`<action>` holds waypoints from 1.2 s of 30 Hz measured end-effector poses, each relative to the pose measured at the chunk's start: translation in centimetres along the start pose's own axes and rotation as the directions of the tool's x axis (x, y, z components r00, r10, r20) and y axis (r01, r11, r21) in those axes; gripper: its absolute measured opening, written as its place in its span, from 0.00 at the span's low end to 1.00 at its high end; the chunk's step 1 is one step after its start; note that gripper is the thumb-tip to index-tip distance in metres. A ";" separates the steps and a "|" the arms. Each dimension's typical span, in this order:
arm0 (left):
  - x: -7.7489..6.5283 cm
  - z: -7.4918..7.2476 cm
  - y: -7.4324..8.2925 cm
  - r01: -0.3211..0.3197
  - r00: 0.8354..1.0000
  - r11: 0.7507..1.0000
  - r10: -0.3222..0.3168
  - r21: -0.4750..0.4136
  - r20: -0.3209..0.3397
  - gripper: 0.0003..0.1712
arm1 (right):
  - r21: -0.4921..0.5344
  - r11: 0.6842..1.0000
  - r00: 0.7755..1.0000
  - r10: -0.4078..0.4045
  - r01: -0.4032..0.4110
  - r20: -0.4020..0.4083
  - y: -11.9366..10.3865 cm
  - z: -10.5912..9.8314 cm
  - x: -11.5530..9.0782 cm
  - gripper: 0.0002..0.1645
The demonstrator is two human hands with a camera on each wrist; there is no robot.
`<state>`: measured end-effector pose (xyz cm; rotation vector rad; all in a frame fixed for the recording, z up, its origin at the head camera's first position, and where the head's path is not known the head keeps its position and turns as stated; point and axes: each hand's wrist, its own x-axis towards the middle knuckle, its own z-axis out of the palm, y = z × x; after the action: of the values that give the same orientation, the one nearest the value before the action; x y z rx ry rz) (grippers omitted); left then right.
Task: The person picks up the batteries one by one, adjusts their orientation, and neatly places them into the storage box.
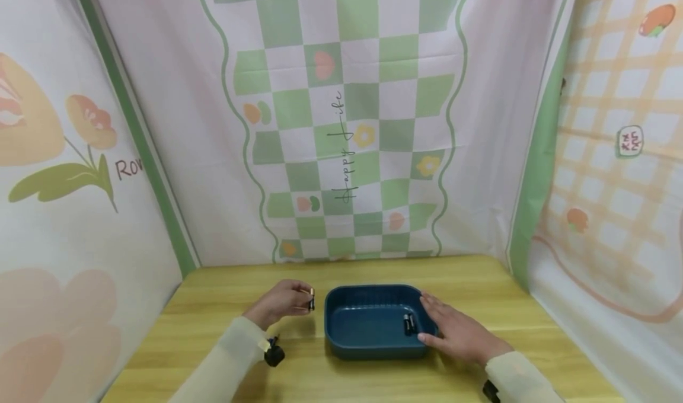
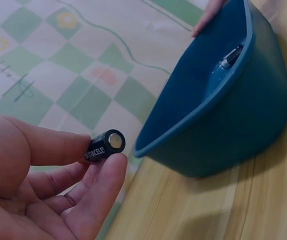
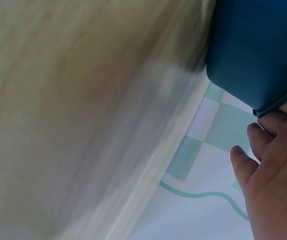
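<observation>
Between thumb and fingers, my left hand (image 1: 284, 301) pinches a small black Duracell battery (image 2: 105, 145) just left of a blue rectangular bin (image 1: 373, 352). One silvery end of that battery faces the left wrist camera. Two more batteries (image 1: 409, 325) lie side by side on the bin's floor, near its right wall. On the bin's right rim rests my right hand (image 1: 461, 333), its fingers fairly straight along the edge. The right wrist view shows that hand's fingers (image 3: 260, 140) by the bin's rim, with part of the hand cut off by the frame.
The bin stands on a yellow wood-grain table (image 1: 224, 290). Behind it hangs a green-and-white checked cloth (image 1: 357, 172). Printed cloths also hang at the left (image 1: 58, 225) and right (image 1: 613, 201) of the table.
</observation>
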<state>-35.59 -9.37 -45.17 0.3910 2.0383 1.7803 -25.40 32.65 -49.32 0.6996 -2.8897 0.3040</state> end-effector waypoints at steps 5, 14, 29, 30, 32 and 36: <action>0.6 1.1 0.3 0.006 1.000 1.000 -0.006 -0.001 0.008 0.18 | 0.017 1.000 1.000 0.001 -0.001 0.014 0.0 -0.2 0.1 0.50; 2.1 3.1 0.9 -0.012 1.000 1.000 0.012 -0.008 0.023 0.18 | 0.028 0.999 0.999 0.034 -0.034 0.019 0.2 -0.1 0.1 0.49; 4.0 5.9 1.0 0.003 0.999 1.000 -0.004 0.013 0.041 0.13 | 0.028 0.999 0.999 0.035 -0.034 -0.034 -0.1 0.8 -0.2 0.48; 4.2 6.1 1.1 0.003 0.999 1.000 -0.004 0.016 0.046 0.12 | 0.021 0.999 0.999 0.032 -0.031 -0.039 -0.1 0.7 -0.2 0.48; 4.5 6.6 1.5 0.004 0.998 1.000 -0.005 0.023 0.057 0.11 | 0.018 0.999 0.999 0.030 -0.029 -0.044 0.0 0.6 -0.1 0.48; 5.0 7.4 1.8 0.000 0.997 1.000 -0.002 0.022 0.072 0.13 | 0.014 1.000 0.998 0.013 -0.012 -0.061 -0.3 0.3 0.1 0.47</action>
<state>-36.57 -0.27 -44.71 0.4540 2.0096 1.7189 -25.36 32.32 -49.53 0.6624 -2.8380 0.3402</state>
